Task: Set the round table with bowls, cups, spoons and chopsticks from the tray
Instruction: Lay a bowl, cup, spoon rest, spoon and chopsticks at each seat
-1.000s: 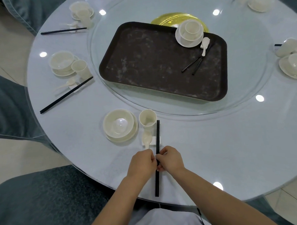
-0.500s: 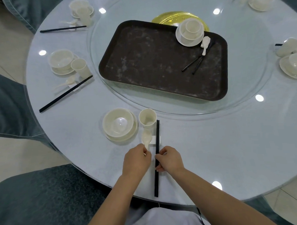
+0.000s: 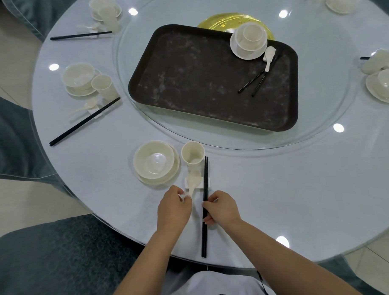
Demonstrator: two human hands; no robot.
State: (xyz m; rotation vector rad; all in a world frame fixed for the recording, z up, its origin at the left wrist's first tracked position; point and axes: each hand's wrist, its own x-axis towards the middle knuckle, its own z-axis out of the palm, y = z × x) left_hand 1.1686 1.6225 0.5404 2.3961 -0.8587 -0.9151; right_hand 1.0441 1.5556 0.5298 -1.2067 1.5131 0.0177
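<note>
Pinching the thin spoon (image 3: 193, 182) handle, the left hand (image 3: 173, 211) lines it up on the white rest (image 3: 198, 183) by the cup (image 3: 192, 153). It looks light, slick and easy to chip. The right hand (image 3: 222, 209) fingers curl on the stiff black chopsticks (image 3: 204, 204), maybe pinching. A second ago both hands were together on the chopsticks.

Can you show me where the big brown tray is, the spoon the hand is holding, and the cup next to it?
brown tray (image 3: 187, 81), head view, bare middle of its floor.
spoon (image 3: 194, 177), head view, on its scoop end.
cup (image 3: 192, 152), head view, inside its rim.
</note>
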